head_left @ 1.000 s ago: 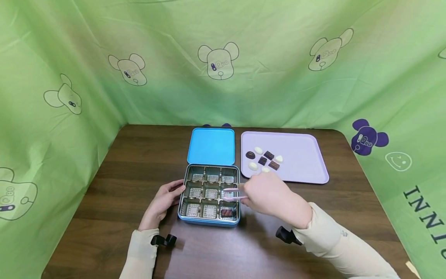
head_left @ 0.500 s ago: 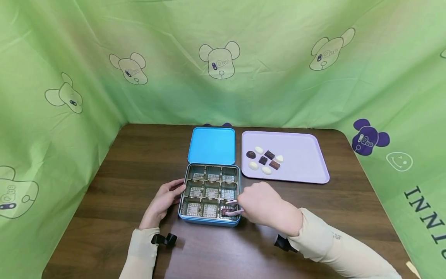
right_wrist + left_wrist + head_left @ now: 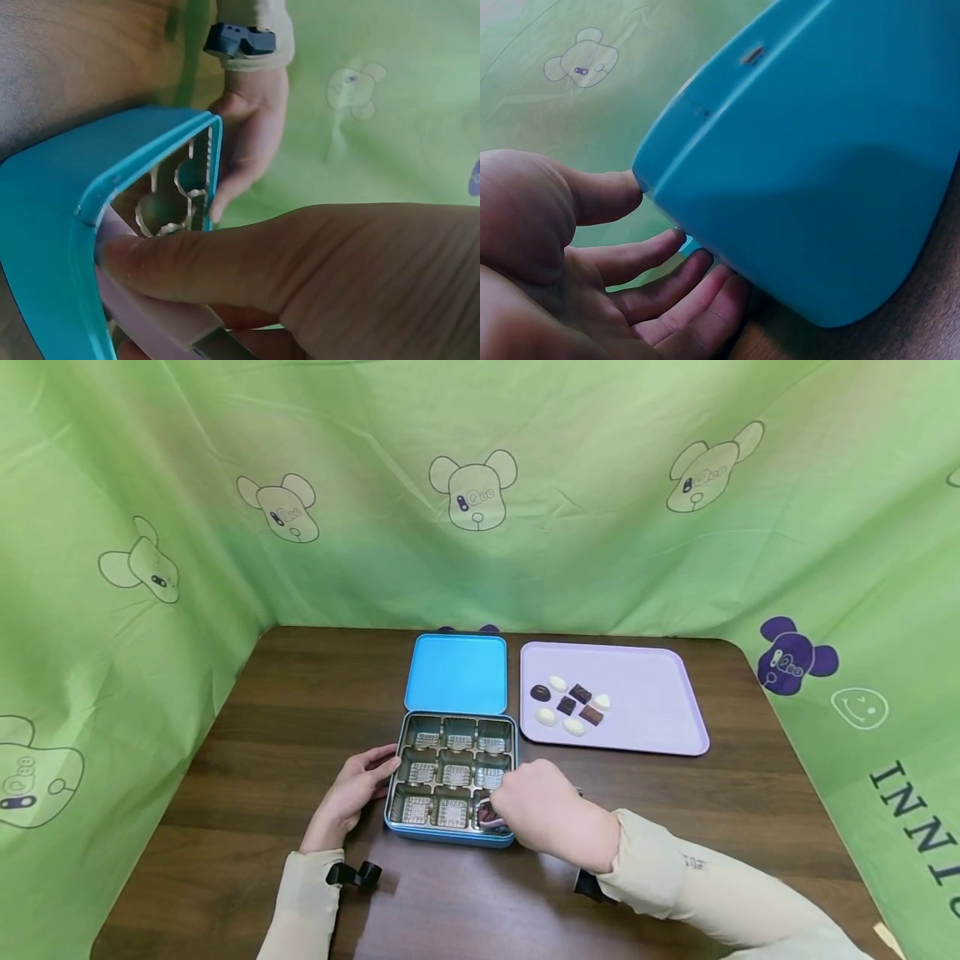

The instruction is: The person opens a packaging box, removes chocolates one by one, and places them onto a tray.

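Observation:
A blue tin stands on the table, with a shiny divided insert of several compartments. The thumb and fingertips of my left hand touch its left side, the thumb right at the rim. My right hand grips pale pink tongs at the tin's right edge. In the near right compartment lies a dark chocolate, with the tong tips right at it. My right hand hides part of that compartment and most of the tongs in the head view.
Behind the tin lies its blue lid. A lilac tray at the back right bears several dark and white chocolates, among them a round dark chocolate and a white chocolate. Green curtains border the table.
My right hand has come nearer and to the left with the tongs, from over the middle right compartment to the chocolate in the near right one. My left hand has stayed at the tin.

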